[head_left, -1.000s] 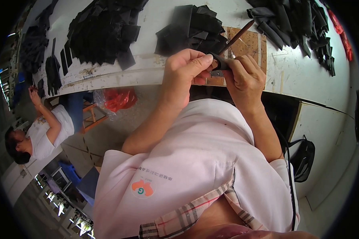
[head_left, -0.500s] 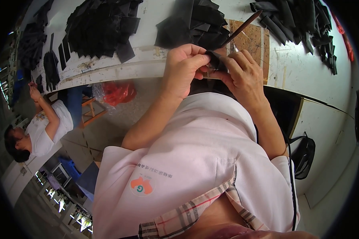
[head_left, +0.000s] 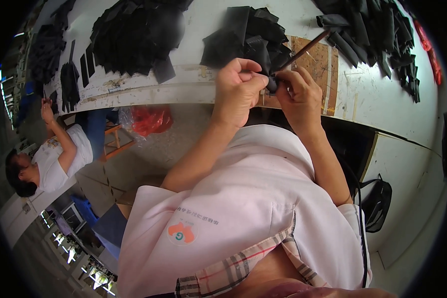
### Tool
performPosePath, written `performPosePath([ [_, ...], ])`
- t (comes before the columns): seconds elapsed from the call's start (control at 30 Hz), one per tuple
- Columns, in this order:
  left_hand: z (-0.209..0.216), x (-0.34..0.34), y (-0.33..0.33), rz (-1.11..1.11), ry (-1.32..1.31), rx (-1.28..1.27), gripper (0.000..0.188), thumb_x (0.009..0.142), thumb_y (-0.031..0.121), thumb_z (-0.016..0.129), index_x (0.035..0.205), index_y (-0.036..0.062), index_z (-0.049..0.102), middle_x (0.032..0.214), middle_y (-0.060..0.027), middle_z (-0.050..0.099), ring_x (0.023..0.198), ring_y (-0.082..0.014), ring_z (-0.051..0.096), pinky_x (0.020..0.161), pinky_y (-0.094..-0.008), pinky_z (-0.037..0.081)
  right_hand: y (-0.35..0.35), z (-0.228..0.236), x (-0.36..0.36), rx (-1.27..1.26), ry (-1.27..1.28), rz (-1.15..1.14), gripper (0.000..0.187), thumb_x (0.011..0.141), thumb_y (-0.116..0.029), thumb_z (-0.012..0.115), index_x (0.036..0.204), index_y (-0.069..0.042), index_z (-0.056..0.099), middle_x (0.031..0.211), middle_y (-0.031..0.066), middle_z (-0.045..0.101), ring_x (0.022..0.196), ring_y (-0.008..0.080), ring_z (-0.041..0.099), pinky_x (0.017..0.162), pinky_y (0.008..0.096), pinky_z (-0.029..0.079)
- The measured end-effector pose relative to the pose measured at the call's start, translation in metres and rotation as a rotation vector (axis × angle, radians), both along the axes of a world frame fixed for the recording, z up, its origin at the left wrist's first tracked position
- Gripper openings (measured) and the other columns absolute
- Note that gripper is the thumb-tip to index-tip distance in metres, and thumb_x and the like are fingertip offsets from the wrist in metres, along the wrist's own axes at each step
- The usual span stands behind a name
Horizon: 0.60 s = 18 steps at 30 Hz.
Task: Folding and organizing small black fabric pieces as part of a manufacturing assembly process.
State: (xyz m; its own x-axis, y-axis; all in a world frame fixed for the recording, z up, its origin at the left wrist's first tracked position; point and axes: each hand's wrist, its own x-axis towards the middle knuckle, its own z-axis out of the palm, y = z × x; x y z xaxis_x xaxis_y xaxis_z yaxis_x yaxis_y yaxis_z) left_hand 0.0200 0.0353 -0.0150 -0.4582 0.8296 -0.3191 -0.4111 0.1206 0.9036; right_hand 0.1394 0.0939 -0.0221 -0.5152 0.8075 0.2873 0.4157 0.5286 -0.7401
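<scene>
Between my two hands, at the near edge of the table, is a small black piece of sheet material [head_left: 272, 85], folded or curled; fabric or leather, I cannot tell which. My left hand [head_left: 240, 92] pinches its left side between thumb and fingertips. On the other side my right hand [head_left: 301, 97] grips it with bent fingers, which hide part of it. Just beyond the right hand, a slim dark brown stick [head_left: 307, 49] slants up over a brown board [head_left: 313, 64]. A pile of flat black pieces [head_left: 248, 37] lies right behind my hands.
The white table [head_left: 193, 47] carries a large heap of black pieces [head_left: 134, 39] to the left and rolled black pieces [head_left: 352, 44] to the right. Below its edge hangs a red plastic bag [head_left: 151, 119]. A person [head_left: 59, 154] works at far left. A black bag [head_left: 379, 203] hangs at right.
The whole view has shifted slightly, so the table sits lower. My hands have drawn closer together, and the black piece shows as a smaller, tighter fold between them.
</scene>
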Motion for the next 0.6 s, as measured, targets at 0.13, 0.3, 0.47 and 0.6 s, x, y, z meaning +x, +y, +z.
performPosePath([
  [0.13, 0.010, -0.012, -0.004, -0.194, -0.481, 0.003, 0.021, 0.066, -0.008, 0.050, 0.085, 0.0011, 0.048, 0.066, -0.0016, 0.048, 0.042, -0.0016, 0.032, 0.037, -0.0158, 0.024, 0.010, 0.005, 0.011, -1.164, 0.451, 0.072, 0.006, 0.077, -0.007, 0.057, 0.072, -0.003, 0.058, 0.067, -0.0021, 0.050, 0.054, 0.0061, 0.044, 0.047, 0.0196, 0.035],
  [0.3, -0.009, 0.005, 0.001, 0.068, 0.669, 0.010, 0.015, 0.063, -0.004, 0.052, 0.077, -0.0024, 0.051, 0.060, -0.0040, 0.052, 0.051, -0.0053, 0.045, 0.046, -0.0217, 0.039, 0.001, 0.003, 0.003, -1.601, 0.751, 0.165, 0.010, 0.079, -0.015, 0.058, 0.075, -0.006, 0.055, 0.063, -0.0022, 0.047, 0.054, 0.0047, 0.041, 0.047, 0.0172, 0.032],
  [0.47, -0.001, -0.007, 0.002, -0.124, -0.201, 0.078, 0.015, 0.070, -0.005, 0.050, 0.084, -0.0006, 0.050, 0.068, -0.0027, 0.053, 0.040, -0.0049, 0.040, 0.034, -0.0181, 0.032, 0.012, -0.010, 0.010, -1.431, 0.714, 0.164, 0.012, 0.082, -0.016, 0.055, 0.076, -0.007, 0.052, 0.067, -0.0016, 0.050, 0.057, 0.0059, 0.045, 0.053, 0.0183, 0.038],
  [0.6, 0.018, -0.007, -0.003, -0.516, -1.120, 0.274, 0.024, 0.073, -0.004, 0.049, 0.097, -0.0012, 0.048, 0.078, -0.0061, 0.055, 0.046, -0.0014, 0.042, 0.035, -0.0146, 0.030, 0.011, 0.000, 0.016, -1.360, 0.911, 0.343, 0.018, 0.080, -0.016, 0.057, 0.092, -0.003, 0.054, 0.084, 0.0024, 0.055, 0.078, 0.0097, 0.052, 0.073, 0.0216, 0.041],
])
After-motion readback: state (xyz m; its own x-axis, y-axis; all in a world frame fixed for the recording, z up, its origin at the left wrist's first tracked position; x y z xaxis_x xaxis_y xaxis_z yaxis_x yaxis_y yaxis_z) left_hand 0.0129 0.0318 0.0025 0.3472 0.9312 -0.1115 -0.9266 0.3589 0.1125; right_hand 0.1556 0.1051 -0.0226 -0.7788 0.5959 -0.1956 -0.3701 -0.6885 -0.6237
